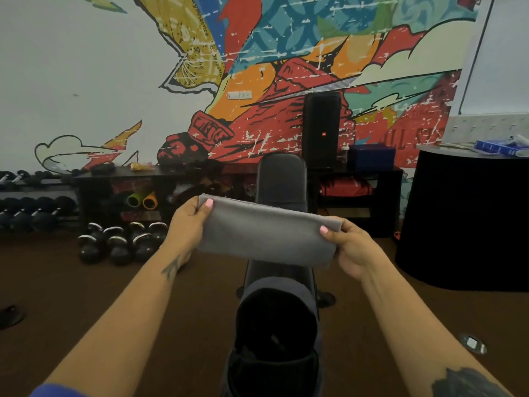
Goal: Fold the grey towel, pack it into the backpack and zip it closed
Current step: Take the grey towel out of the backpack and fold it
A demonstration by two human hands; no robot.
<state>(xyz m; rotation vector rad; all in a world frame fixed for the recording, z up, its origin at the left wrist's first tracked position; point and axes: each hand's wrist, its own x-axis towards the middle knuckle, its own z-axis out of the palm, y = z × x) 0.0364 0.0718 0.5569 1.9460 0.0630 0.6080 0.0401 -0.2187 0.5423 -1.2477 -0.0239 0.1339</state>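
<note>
A grey towel [266,233], folded into a long flat strip, is stretched out in the air in front of me. My left hand [187,222] pinches its left end and my right hand [350,247] pinches its right end. Below it, a dark backpack [276,333] lies on a black padded bench [282,179], its main compartment gaping open toward me and dark inside. The towel hangs above the backpack's far end without touching it.
Kettlebells [120,242] and a dumbbell rack [34,210] stand at the left on the brown floor. A low black shelf [148,179] runs along the mural wall with a black speaker [322,130]. A black round counter [469,219] is at the right.
</note>
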